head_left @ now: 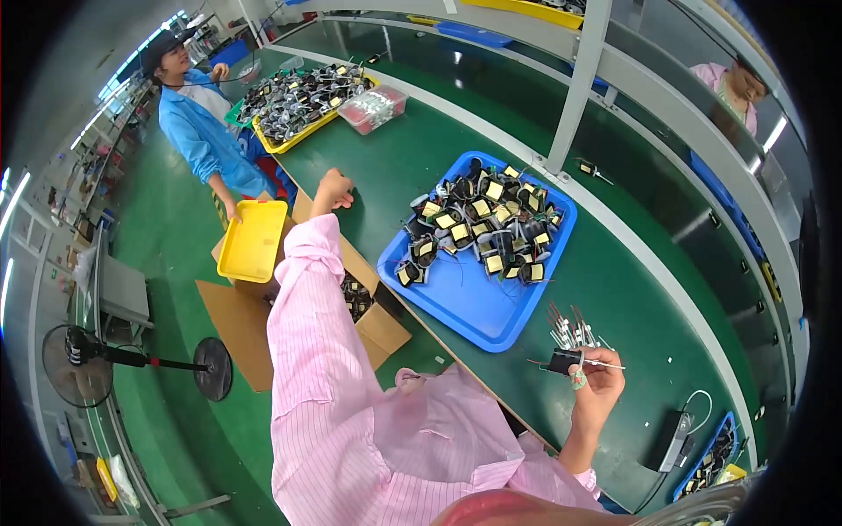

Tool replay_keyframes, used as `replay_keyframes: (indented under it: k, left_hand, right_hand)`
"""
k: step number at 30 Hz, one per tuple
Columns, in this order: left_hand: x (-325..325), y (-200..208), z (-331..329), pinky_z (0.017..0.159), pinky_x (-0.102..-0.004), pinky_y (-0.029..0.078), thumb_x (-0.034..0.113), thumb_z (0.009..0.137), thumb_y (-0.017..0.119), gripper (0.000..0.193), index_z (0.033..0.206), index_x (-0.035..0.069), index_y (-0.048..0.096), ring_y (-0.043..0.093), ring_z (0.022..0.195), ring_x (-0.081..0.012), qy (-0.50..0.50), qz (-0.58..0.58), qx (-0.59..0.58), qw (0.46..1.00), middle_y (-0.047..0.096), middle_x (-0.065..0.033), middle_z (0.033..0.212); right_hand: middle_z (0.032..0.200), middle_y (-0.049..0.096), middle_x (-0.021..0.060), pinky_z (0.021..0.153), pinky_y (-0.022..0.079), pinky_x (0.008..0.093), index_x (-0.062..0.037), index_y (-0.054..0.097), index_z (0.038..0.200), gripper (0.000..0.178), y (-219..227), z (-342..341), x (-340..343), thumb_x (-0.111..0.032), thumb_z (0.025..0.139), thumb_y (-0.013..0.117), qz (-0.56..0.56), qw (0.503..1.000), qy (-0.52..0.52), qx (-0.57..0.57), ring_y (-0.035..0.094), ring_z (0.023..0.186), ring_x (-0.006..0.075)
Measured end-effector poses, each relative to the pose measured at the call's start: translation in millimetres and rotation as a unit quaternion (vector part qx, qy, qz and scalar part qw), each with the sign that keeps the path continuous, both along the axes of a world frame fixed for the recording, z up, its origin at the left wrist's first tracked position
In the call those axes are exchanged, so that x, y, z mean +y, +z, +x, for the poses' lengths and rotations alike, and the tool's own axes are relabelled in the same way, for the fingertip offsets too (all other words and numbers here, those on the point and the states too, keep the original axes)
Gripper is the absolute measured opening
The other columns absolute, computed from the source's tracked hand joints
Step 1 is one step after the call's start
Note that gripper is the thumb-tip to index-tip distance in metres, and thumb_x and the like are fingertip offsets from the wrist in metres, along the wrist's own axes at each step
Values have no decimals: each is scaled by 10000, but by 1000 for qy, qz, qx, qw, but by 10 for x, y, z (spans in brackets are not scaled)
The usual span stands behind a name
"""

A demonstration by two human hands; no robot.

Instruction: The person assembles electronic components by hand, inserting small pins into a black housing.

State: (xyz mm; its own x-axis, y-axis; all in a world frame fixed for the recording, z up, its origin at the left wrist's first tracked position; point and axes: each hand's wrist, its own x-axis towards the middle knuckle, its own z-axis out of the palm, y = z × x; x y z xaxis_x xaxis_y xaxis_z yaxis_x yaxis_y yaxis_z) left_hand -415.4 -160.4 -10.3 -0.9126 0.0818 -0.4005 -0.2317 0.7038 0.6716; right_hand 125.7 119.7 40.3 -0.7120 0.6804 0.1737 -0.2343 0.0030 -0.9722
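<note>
My left hand (334,190) rests at the near edge of the green table with its fingers curled in; I see nothing in it. At the right, my right hand (599,386) pinches a small black component with thin leads (562,360) between thumb and fingers. A pale, thin piece sticks out past the fingertips. Just beyond that hand lies a small bunch of white parts with reddish leads (572,330). Between my hands stands a blue tray (474,307), its far part heaped with black components (482,219) bearing cream-coloured patches.
A co-worker in blue (197,140) holds a yellow tray (252,241) over an open cardboard box (237,329). A loaded yellow tray (303,105) and a clear tub (373,109) stand far left. A metal post (583,88) rises behind; a power adapter (675,438) lies right.
</note>
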Motion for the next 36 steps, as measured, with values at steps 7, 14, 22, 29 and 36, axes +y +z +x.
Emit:
replay_keyframes:
  k: [7,14,22,29,36]
  left_hand:
    - [502,589,963,655,-280,514,201,903,553,343,1176,-4,583,664,779,-165,-162,115,202,959,692,-111,888]
    - [1063,930,3270,805,-338,522,120,846,693,588,1365,46,428,619,991,-189,-485,420,39,766,580,-130,1211]
    - [1480,541,4073,567,-173,457,-41,843,636,592,1383,12,399,591,1024,-128,-333,606,-306,654,519,-106,1323]
    - [1562,543,4041,708,-247,531,-11,856,645,454,1284,-35,497,608,991,-149,-333,578,-209,715,623,-129,1146]
    - [1507,531,4055,763,-280,551,34,863,653,325,1154,-76,555,660,893,-196,-314,525,-188,768,659,-219,1053]
  right_hand:
    - [977,632,151,828,503,337,-16,533,980,308,2,-81,6,33,746,727,-1,1000,13,0,625,932,231]
    - [966,621,155,855,481,361,-15,521,987,326,174,-106,-84,-3,747,742,-16,999,11,36,622,944,251]
    - [966,651,163,836,455,359,-15,570,929,282,164,-55,-182,-43,723,761,43,998,-25,34,587,921,225]
    - [1080,618,145,849,455,361,-19,618,996,351,139,-23,-40,-123,703,781,192,981,13,-30,581,984,256]
    - [1123,567,156,854,447,373,-11,601,1124,465,369,64,52,-134,709,770,145,989,-19,9,562,1010,281]
